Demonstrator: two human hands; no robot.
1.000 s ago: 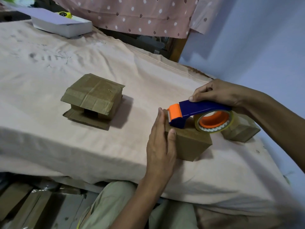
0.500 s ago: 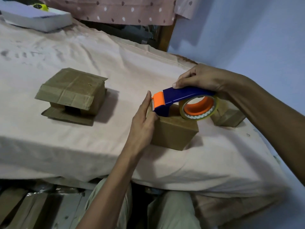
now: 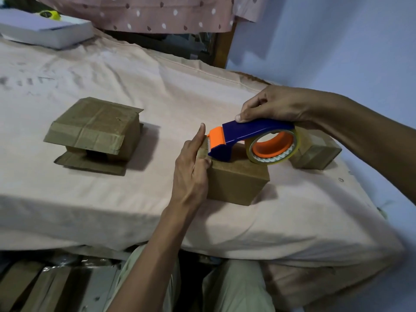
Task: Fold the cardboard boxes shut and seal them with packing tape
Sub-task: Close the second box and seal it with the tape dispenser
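A small closed cardboard box [image 3: 238,183] sits near the front edge of the cloth-covered table [image 3: 135,210]. My left hand [image 3: 191,170] presses against the box's left side, thumb up by the cutter. My right hand [image 3: 274,104] grips a blue and orange tape dispenser [image 3: 252,136] resting on the box top, its clear tape roll [image 3: 273,147] hanging over the right edge. A second small box [image 3: 315,154] lies behind the roll, partly hidden. A larger box [image 3: 94,129] with loose flaps stands to the left.
A white flat box [image 3: 45,30] with a yellow object on it lies at the far left corner. A dotted pink cloth [image 3: 157,12] hangs behind. A blue wall [image 3: 337,41] is close on the right. Flattened cardboard [image 3: 24,287] lies under the table.
My left hand slid from flat on the box's front to its left side, thumb raised at the cutter. The dispenser stays on the box top; the view has shifted slightly.
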